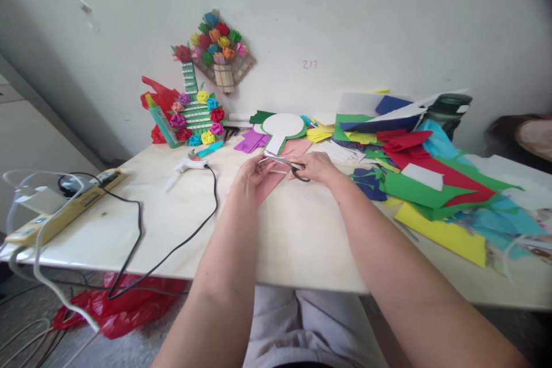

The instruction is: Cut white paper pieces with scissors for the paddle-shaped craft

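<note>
My right hand (317, 168) is closed round the black handles of a pair of scissors (284, 162), whose blades point left. My left hand (252, 172) pinches a small piece of white paper at the blade tips. Both hands rest over a pink sheet of paper (276, 175) lying on the pale table (172, 224). Just beyond the hands lies a white round paddle shape on green paper (282, 126).
A white glue gun (187, 167) with a black cord lies to the left, near a yellow power strip (64, 210). Paper flower crafts (198, 115) lean on the wall. Several coloured sheets (431, 184) are piled at the right. A red bag (125, 307) sits on the floor.
</note>
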`<control>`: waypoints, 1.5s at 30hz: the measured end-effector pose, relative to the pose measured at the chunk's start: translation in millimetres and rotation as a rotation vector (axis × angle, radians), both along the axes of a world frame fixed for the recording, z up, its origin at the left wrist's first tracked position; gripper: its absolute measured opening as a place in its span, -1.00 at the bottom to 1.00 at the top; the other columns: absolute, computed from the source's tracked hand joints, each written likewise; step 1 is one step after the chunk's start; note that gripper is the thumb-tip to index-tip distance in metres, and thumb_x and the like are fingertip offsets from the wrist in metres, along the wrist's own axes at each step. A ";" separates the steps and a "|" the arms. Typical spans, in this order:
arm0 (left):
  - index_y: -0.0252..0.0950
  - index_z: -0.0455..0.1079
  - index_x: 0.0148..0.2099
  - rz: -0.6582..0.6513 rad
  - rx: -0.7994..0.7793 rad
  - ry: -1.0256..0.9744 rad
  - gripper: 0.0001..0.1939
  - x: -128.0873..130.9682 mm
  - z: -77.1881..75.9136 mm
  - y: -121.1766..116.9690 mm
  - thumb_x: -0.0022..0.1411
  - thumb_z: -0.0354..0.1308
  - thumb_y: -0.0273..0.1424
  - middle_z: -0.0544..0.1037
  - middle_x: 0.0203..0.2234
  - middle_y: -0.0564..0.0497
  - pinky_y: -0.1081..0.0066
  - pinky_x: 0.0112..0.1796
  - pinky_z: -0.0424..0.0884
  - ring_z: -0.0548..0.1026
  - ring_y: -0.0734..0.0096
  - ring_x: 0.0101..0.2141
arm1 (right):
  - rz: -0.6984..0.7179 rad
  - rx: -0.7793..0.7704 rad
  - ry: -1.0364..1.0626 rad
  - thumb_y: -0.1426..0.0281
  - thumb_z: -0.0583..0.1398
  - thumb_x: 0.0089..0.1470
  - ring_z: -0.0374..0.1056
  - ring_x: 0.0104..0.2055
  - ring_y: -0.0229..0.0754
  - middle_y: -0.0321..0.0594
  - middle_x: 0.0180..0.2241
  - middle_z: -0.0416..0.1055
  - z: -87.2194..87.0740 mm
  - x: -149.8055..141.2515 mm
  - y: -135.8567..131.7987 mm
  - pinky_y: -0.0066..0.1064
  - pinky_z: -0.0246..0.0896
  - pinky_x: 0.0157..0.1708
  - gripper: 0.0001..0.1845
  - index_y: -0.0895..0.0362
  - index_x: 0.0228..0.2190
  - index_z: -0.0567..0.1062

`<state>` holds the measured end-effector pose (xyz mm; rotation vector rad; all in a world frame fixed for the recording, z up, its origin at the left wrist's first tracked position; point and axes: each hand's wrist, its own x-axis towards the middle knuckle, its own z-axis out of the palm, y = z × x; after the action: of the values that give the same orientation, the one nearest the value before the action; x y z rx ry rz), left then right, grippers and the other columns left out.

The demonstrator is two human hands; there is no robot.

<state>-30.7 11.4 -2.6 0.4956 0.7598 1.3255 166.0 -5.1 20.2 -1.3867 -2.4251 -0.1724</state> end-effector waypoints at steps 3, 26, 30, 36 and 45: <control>-0.42 0.33 -0.33 0.002 0.008 0.002 -0.93 0.7 0.6 -1.2 0.11 0.04 -0.55 0.49 -0.48 -0.11 0.52 -0.45 0.47 0.51 0.37 -0.38 | -0.003 0.003 -0.008 0.12 0.15 -0.19 0.37 -0.22 -0.13 -0.36 -0.23 0.48 0.5 0.0 -0.5 -0.41 0.12 -0.34 -0.54 -0.13 -0.15 0.44; -0.41 0.32 -0.29 0.073 -0.058 -0.031 -0.91 0.6 -3.1 4.2 0.12 0.02 -0.59 0.48 -0.55 -0.07 0.47 -0.43 0.49 0.52 0.39 -0.46 | -0.051 -0.025 0.002 0.15 0.14 -0.18 0.37 -0.22 -0.14 -0.36 -0.25 0.49 1.4 -3.2 1.6 -0.42 0.14 -0.33 -0.53 -0.15 -0.14 0.43; -0.41 0.32 -0.30 0.074 -0.034 -0.040 -0.90 -0.7 -4.0 5.5 0.10 0.04 -0.61 0.48 -0.55 -0.04 0.46 -0.41 0.49 0.52 0.40 -0.45 | -0.054 -0.022 -0.014 0.19 0.13 -0.17 0.37 -0.22 -0.13 -0.34 -0.23 0.48 1.9 -3.9 1.4 -0.42 0.14 -0.32 -0.54 -0.13 -0.13 0.43; -0.42 0.32 -0.34 0.078 -0.030 -0.015 -0.91 2.1 -0.8 2.3 0.09 0.03 -0.63 0.47 -0.55 -0.04 0.46 -0.44 0.49 0.51 0.39 -0.46 | -0.040 -0.015 -0.022 0.17 0.12 -0.16 0.36 -0.20 -0.12 -0.34 -0.23 0.48 4.7 -3.9 -3.2 -0.40 0.15 -0.32 -0.55 -0.13 -0.15 0.44; -0.40 0.33 -0.35 0.059 0.005 0.012 -0.90 5.9 1.2 -0.8 0.11 0.01 -0.62 0.47 -0.53 -0.03 0.46 -0.42 0.49 0.51 0.39 -0.43 | -0.039 0.018 -0.044 0.16 0.10 -0.15 0.37 -0.23 -0.11 -0.33 -0.25 0.49 4.4 -3.6 -5.1 -0.37 0.15 -0.33 -0.57 -0.12 -0.16 0.45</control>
<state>-24.8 10.6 -1.4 0.4886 0.7863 1.3809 162.5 -10.2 24.6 -1.4378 -2.4267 -0.2366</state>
